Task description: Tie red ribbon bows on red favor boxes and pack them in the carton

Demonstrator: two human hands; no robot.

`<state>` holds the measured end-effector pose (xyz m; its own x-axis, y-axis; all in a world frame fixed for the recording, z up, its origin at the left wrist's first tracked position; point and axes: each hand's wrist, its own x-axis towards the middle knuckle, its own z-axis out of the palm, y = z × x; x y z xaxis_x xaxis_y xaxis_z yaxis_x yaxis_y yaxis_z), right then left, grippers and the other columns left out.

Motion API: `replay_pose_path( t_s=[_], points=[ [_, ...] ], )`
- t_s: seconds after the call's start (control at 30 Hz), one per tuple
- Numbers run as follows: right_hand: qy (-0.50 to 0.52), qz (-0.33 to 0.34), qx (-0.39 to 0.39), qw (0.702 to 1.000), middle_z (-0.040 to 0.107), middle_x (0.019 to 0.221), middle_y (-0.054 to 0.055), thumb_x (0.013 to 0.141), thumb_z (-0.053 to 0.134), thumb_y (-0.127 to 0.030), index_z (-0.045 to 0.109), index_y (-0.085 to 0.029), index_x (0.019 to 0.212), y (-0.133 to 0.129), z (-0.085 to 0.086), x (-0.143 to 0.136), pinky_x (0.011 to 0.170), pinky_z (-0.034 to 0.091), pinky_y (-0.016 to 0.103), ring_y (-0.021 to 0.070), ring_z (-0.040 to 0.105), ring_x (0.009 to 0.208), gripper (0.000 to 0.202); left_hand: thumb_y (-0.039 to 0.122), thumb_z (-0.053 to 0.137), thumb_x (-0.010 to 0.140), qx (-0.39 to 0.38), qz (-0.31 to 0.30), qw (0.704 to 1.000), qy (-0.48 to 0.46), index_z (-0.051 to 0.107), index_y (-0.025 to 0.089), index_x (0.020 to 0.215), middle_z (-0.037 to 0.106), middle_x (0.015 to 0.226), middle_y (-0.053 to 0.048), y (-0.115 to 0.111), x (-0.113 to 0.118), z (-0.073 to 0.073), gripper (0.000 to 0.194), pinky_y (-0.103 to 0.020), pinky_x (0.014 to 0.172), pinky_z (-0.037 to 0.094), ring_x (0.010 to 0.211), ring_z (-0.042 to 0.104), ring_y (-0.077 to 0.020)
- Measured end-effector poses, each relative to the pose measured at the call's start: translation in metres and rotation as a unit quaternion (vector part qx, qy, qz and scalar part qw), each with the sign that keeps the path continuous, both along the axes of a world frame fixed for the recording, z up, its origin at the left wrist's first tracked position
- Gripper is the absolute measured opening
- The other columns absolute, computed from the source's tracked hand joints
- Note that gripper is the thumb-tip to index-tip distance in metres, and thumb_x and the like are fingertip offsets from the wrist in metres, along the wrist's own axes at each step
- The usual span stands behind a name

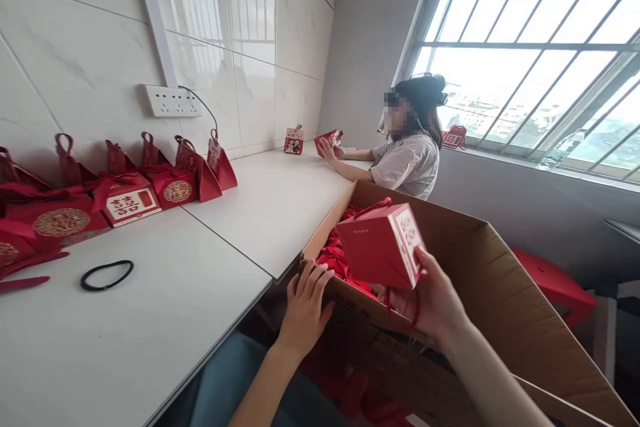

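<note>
A red gift box point(373, 247) with a white patterned end panel is tilted in the air above an open cardboard box point(500, 280). My right hand point(435, 293) is closed on it, thumb on the white panel and the other fingers partly hidden underneath. A red cord hangs near my right wrist. My left hand point(305, 300) grips the near left rim of the cardboard box, fingers hooked over the edge and thumb on the outer side. Inside lie several red packages point(335, 257), partly covered by the held gift box.
Several red gift boxes point(175, 190) line the wall on the white table point(165, 313). A black hair tie point(107, 275) lies on it. A co-worker point(410, 160) at the far end handles another red box point(327, 141). A red stool point(555, 283) stands at right.
</note>
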<state>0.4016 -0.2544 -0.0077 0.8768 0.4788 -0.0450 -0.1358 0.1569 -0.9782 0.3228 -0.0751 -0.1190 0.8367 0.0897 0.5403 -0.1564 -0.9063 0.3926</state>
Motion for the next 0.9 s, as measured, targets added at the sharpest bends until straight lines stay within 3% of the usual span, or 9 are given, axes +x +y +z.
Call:
replay_pose_path(
  t_s=[0.07,0.1,0.17,0.23,0.3,0.43,0.6,0.77,0.9],
  points=[
    [-0.14,-0.097,-0.081,0.982,0.067,0.098,0.014,0.076,0.057,-0.059,0.054,-0.021,0.111,-0.019,0.001,0.023,0.074,0.056,0.044,0.0319,0.065,0.092,0.052,0.017,0.048,0.087,-0.007,0.001,1.0,-0.009,0.035,0.023,0.133,0.047,0.137,-0.011,-0.001,0.002,-0.007,0.048,-0.045,0.102,0.036,0.138,0.028,-0.0271],
    [-0.234,-0.148,-0.13,0.952,0.064,0.104,0.014,0.072,0.064,-0.054,0.051,-0.022,0.115,-0.029,0.001,0.036,0.077,0.055,0.044,0.0315,0.063,0.096,0.055,0.017,0.049,0.087,-0.009,0.001,1.0,-0.014,0.034,0.023,0.133,0.047,0.137,-0.012,-0.002,0.003,-0.01,0.049,-0.045,0.102,0.036,0.138,0.027,-0.0275],
    [-0.434,-0.238,-0.235,0.837,0.054,0.117,0.015,0.062,0.075,-0.048,0.047,-0.022,0.119,-0.049,0.001,0.066,0.085,0.051,0.045,0.0322,0.058,0.105,0.069,0.016,0.048,0.087,-0.005,0.003,1.0,-0.028,0.031,0.023,0.134,0.047,0.136,-0.011,-0.002,0.005,-0.015,0.05,-0.045,0.101,0.037,0.139,0.026,-0.0278],
    [-0.552,-0.247,-0.322,0.728,0.044,0.127,0.014,0.061,0.075,-0.047,0.043,-0.022,0.124,-0.067,-0.002,0.096,0.089,0.049,0.047,0.0318,0.054,0.11,0.075,0.014,0.045,0.088,0.005,0.007,0.999,-0.042,0.03,0.023,0.134,0.047,0.136,-0.01,-0.001,0.006,-0.018,0.049,-0.045,0.1,0.038,0.139,0.025,-0.0274],
    [-0.56,-0.214,-0.4,0.693,0.042,0.126,0.013,0.066,0.071,-0.047,0.039,-0.023,0.129,-0.082,-0.009,0.126,0.088,0.049,0.044,0.0282,0.056,0.105,0.075,0.012,0.043,0.089,0.015,0.007,0.998,-0.055,0.031,0.022,0.135,0.048,0.136,-0.01,0.0,0.007,-0.02,0.048,-0.044,0.101,0.038,0.139,0.024,-0.0262],
    [-0.466,-0.168,-0.48,0.724,0.046,0.112,0.011,0.065,0.067,-0.054,0.04,-0.022,0.124,-0.096,-0.032,0.179,0.085,0.049,0.043,0.0278,0.055,0.099,0.072,0.008,0.042,0.088,0.028,0.005,0.996,-0.083,0.034,0.021,0.134,0.05,0.133,-0.008,0.002,0.007,-0.023,0.048,-0.041,0.102,0.037,0.139,0.024,-0.0232],
    [-0.341,-0.199,-0.484,0.781,0.047,0.094,0.006,0.057,0.069,-0.054,0.043,-0.019,0.111,-0.083,-0.065,0.223,0.088,0.046,0.043,0.0286,0.053,0.099,0.069,0.006,0.043,0.087,0.028,0.02,0.994,-0.104,0.039,0.019,0.131,0.052,0.128,-0.008,0.001,0.011,-0.029,0.046,-0.039,0.102,0.04,0.139,0.023,-0.0221],
    [-0.309,-0.203,-0.481,0.795,0.047,0.089,0.003,0.058,0.068,-0.049,0.043,-0.02,0.106,-0.066,-0.094,0.252,0.087,0.046,0.043,0.0278,0.054,0.096,0.061,0.008,0.043,0.087,0.034,0.024,0.994,-0.101,0.04,0.017,0.129,0.051,0.127,-0.01,-0.002,0.013,-0.033,0.043,-0.041,0.102,0.042,0.141,0.018,-0.0219],
    [-0.307,-0.194,-0.471,0.804,0.049,0.091,0.005,0.057,0.067,-0.048,0.042,-0.02,0.102,-0.056,-0.105,0.263,0.088,0.045,0.045,0.0304,0.052,0.101,0.058,0.007,0.043,0.085,0.034,0.024,0.994,-0.098,0.041,0.017,0.127,0.051,0.126,-0.01,-0.003,0.013,-0.035,0.043,-0.041,0.102,0.044,0.142,0.016,-0.0222]
  ],
)
